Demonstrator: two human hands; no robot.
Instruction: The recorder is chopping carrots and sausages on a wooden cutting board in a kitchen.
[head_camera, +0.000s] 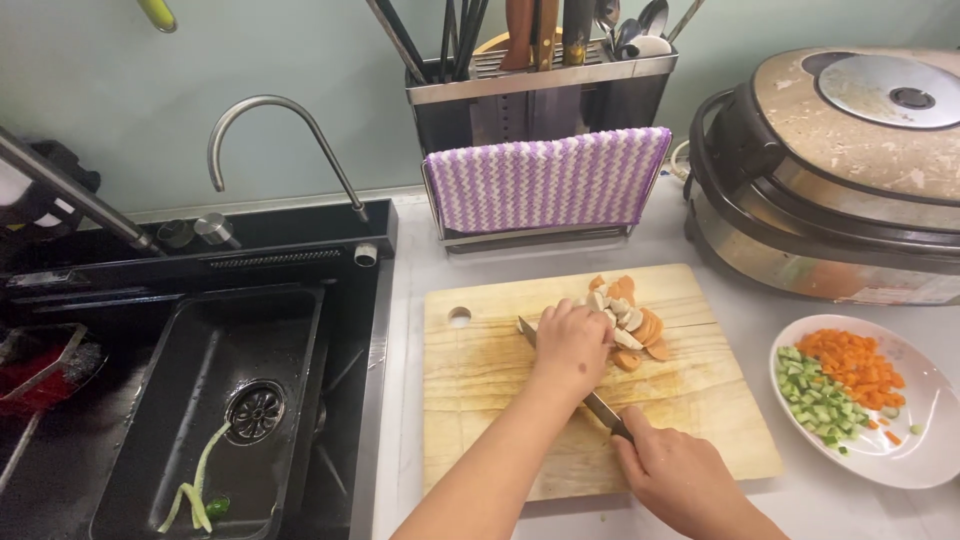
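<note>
On the wooden cutting board (480, 390) lies a pile of sliced sausage pieces (632, 320), orange rounds mixed with pale ones. My left hand (572, 345) rests curled on the left side of that pile, holding it down. My right hand (672, 478) grips the dark handle of a knife (600, 408) near the board's front edge. The blade runs up and left under my left hand, and its tip shows beside my left knuckles.
A white plate (925, 455) with diced carrot and cucumber sits right of the board. A rice cooker (840, 170) stands at the back right, a utensil rack with a purple striped cloth (545, 180) behind the board. A black sink (215, 400) with green scraps lies to the left.
</note>
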